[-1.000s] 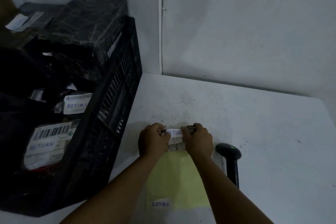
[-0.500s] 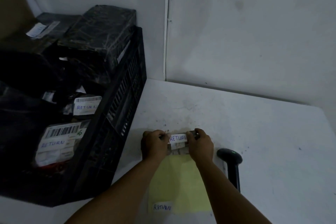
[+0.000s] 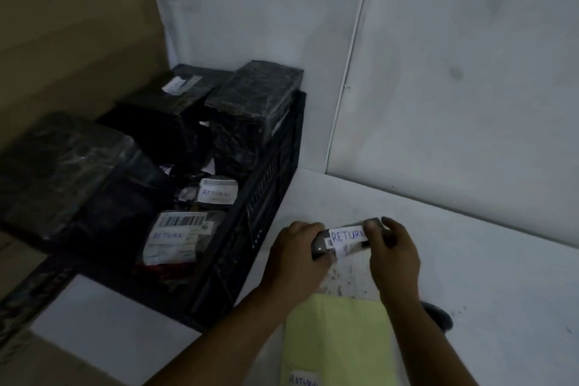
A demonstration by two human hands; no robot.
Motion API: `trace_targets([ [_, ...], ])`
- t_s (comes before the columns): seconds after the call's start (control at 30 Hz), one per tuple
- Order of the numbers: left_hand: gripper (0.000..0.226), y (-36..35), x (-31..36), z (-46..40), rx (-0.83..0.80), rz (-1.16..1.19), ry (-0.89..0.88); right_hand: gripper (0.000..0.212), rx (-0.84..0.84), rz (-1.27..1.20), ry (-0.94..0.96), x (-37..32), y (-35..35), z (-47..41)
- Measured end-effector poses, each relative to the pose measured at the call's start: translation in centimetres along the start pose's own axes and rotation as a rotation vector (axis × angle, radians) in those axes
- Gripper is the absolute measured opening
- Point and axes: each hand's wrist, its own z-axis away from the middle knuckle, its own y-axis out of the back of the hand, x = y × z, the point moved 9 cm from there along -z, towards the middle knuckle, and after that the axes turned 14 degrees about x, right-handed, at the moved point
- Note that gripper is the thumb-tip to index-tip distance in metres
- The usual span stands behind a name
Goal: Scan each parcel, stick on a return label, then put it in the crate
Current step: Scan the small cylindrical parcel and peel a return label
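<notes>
A person held a small labelled parcel in both hands beside a full black crate.

The black crate [image 3: 269, 197] stood at the left of the white table [image 3: 470, 260], already packed with dark wrapped parcels, two showing "RETURN" labels. A pale yellow sheet [image 3: 338, 332] lay nearest the viewer with one spare label on it. The left hand [image 3: 294, 255] and right hand [image 3: 393, 255] each gripped an end of the small parcel [image 3: 341, 244], just above the table by the crate's wall. Its return label [image 3: 347, 235] looked stuck on, so labelling seemed done; next it likely needed carrying left over the rim. Compared with half a second before, the view had swung leftward and the parcel sat slightly higher.
</notes>
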Motion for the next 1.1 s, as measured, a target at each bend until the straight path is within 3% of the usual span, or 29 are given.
trace_targets([
  [0.2,0.05,12.7,4.3,-1.9,0.329,-0.05,-0.106,0.039,-0.021,-0.283,0.128,-12.5,-0.1,0.7],
  [0.33,0.048,20.9,2.7,-1.5,0.562,-0.08,-0.019,0.025,-0.074,-0.36,0.226,-17.4,-2.8,3.0],
  [0.4,0.046,23.8,0.3,-1.4,0.603,-0.108,0.076,0.021,-0.133,-0.332,0.276,-18.6,-5.0,4.6],
  [0.5,0.043,25.9,-4.0,-1.8,0.561,-0.256,0.221,0.034,-0.252,-0.249,0.346,-19.7,-8.5,7.7],
  [0.63,0.044,25.0,-8.5,-2.4,0.379,-0.415,0.354,0.049,-0.32,-0.107,0.493,-20.4,-11.3,10.9],
  [0.77,0.05,23.1,-10.3,-3.2,0.235,-0.475,0.364,0.052,-0.297,-0.096,0.495,-20.2,-11.5,11.5],
  [0.93,0.06,22.6,-10.7,-3.2,0.172,-0.621,0.345,0.052,-0.281,-0.069,0.504,-20.2,-11.2,11.6],
  [1.1,0.053,22.6,-10.5,-3.4,0.165,-0.688,0.336,0.05,-0.263,-0.054,0.509,-20.1,-11.1,12.0],
])
